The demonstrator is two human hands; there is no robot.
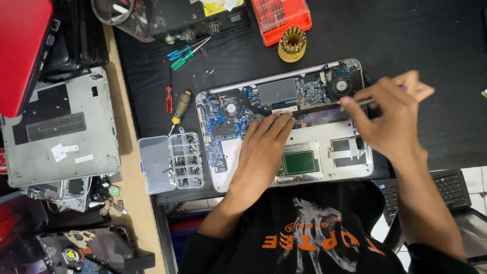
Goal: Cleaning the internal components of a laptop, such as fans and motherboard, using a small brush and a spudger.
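Note:
An opened laptop [304, 152] lies on the black mat with its blue circuit board, two fans and a heat pipe exposed. My left hand [261, 152] rests flat on its middle, fingertips touching the black bar across the board. My right hand [393, 119] hovers over the laptop's right side near the right fan [339, 85]. It pinches a thin green-tipped tool [357, 103] that points left at the board.
A clear screw box [171, 162] stands open left of the laptop. Screwdrivers [178, 107] lie beside it. An orange bit case [280, 18] and a round bit holder [292, 44] sit at the back. A grey laptop cover [58, 129] lies far left, a keyboard [449, 187] lower right.

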